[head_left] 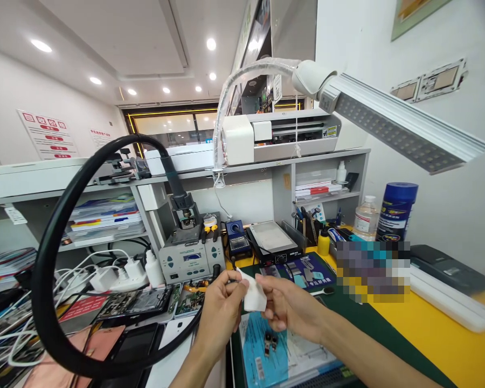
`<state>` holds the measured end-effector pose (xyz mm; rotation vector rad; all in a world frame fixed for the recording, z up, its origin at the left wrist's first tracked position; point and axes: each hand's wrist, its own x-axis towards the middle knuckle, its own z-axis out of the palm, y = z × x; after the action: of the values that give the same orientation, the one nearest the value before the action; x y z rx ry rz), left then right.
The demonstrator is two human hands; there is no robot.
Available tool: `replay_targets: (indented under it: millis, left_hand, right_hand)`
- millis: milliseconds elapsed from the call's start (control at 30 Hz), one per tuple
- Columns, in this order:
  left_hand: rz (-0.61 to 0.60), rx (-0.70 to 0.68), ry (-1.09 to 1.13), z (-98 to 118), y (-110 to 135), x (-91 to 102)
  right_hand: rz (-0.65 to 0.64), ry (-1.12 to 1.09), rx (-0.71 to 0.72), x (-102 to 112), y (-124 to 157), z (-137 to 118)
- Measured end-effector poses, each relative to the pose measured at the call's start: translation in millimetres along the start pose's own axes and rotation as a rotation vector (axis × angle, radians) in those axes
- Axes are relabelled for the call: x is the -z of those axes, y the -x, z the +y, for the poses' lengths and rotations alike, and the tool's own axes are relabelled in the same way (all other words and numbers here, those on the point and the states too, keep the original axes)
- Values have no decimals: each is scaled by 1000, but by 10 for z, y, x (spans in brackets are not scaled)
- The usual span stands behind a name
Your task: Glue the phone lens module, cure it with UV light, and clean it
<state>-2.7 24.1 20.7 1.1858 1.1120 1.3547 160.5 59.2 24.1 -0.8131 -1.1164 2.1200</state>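
A folded white wipe [254,295], paper or thin cloth, is up in front of me between both hands. My left hand [225,302] pinches its left edge between thumb and bent fingers. At the opposite edge, my right hand [288,303] grips it with thumb and curled fingers. Whether anything is inside the fold is hidden. Below the hands, several small dark-and-metal phone parts [270,343], which look like camera modules, lie on a blue and white plastic packet [255,350]. This packet rests on a green mat [359,345].
A thick black hose [44,269] loops across my left side from a grey rework station [192,261]. Opened phones [135,307] and white cables crowd the left. A flat heating plate [272,242] sits behind the hands. At right stand a blue can [396,213] and clear bottle [366,218].
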Motion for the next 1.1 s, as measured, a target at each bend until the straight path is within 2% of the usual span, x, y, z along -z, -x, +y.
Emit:
replay_targets:
  millis: [333, 667, 800, 1100]
  left_hand:
    - [-16, -105, -97, -20, -11, 36]
    - [-85, -236, -45, 39, 75, 20]
    - [-87, -215, 10, 18, 76, 53]
    - [-131, -54, 122, 58, 20, 49]
  right_hand:
    - [108, 231, 224, 110, -47, -2]
    - [72, 395, 430, 103, 34, -53]
    - [71, 448, 484, 105, 44, -67]
    - [72, 528, 570, 94, 79, -64]
